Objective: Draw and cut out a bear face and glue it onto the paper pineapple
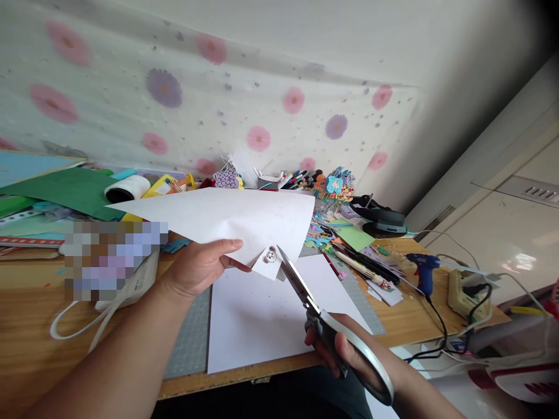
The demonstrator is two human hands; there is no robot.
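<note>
My left hand (203,262) pinches a large white sheet of paper (244,212) by its near edge, thumb on top and fingers underneath. The sheet is raised above the desk and bends downward at the right. Near its lower edge is a small drawing of an animal face (269,255) on a partly cut flap. My right hand (338,343) grips a pair of scissors (312,305) with grey handles. The scissor tips touch or overlap the paper just right of the drawing. Below lies another white sheet (275,320) on a grey cutting mat (187,340).
Paper scraps (321,233), pens (299,179) and small cut-out figures (334,185) crowd the back. To the right are a blue glue gun (423,273), a power strip (465,297) and cables. Green card (74,192) and a white roll (127,188) lie at the left.
</note>
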